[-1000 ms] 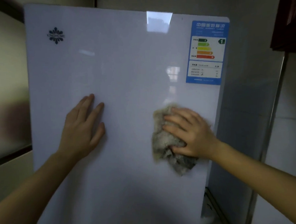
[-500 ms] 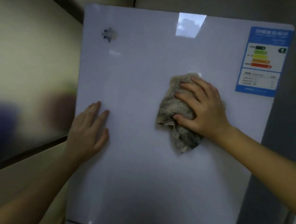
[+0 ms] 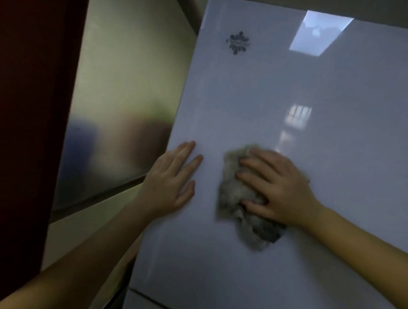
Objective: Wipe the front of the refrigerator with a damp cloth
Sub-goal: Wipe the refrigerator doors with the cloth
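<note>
The white glossy refrigerator door (image 3: 289,90) fills the right of the view, with a dark flower logo (image 3: 237,43) near its top left. A crumpled grey-brown cloth (image 3: 233,188) lies flat against the door at mid height. My right hand (image 3: 278,186) presses on the cloth with spread fingers, covering its right part. My left hand (image 3: 171,179) rests flat on the door just left of the cloth, near the door's left edge, fingers straight and holding nothing.
A shiny metal panel (image 3: 120,111) on the wall stands left of the refrigerator, with a dark red surface (image 3: 19,116) further left. A seam (image 3: 158,300) between the upper and lower doors runs near the bottom.
My right hand has slid the cloth leftward and down across the door, closer to my left hand. The view has swung left, so the blue energy label has left the frame.
</note>
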